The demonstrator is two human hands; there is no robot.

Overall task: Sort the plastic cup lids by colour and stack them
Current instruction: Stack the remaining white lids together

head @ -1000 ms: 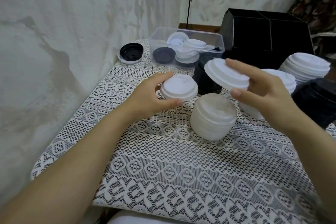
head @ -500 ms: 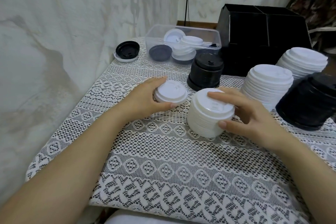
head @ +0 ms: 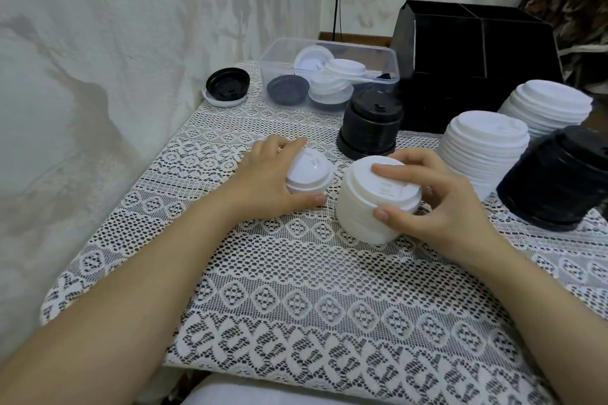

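Head view: the left hand (head: 263, 177) cups a single white lid (head: 311, 174) low on the lace tablecloth (head: 296, 289), with the thumb at the lid's 5 o'clock edge and the fingers curled over its 10 o'clock side. Just beside it, at its 3 o'clock, stands a short white stack (head: 362, 223). The right hand (head: 441, 204) pinches that stack's top lid (head: 388, 187), thumb against the rim at 6 o'clock and forefinger laid across the crown (the other fingers curl round the far side, mostly hidden).

From the short white stack, a black stack (head: 371, 125) stands upright at 12 o'clock, a taller white stack (head: 480, 148) at 2 o'clock with another white pile (head: 546, 105) behind it, and a leaning black stack (head: 559, 177) at 3 o'clock. At the table's far edge, about 11 o'clock, a clear tub (head: 329, 43) holds loose white and dark lids. To the tub's 9 o'clock a black lid (head: 227, 84) lies upturned on a white one. A black box (head: 477, 52) sits at 1 o'clock.
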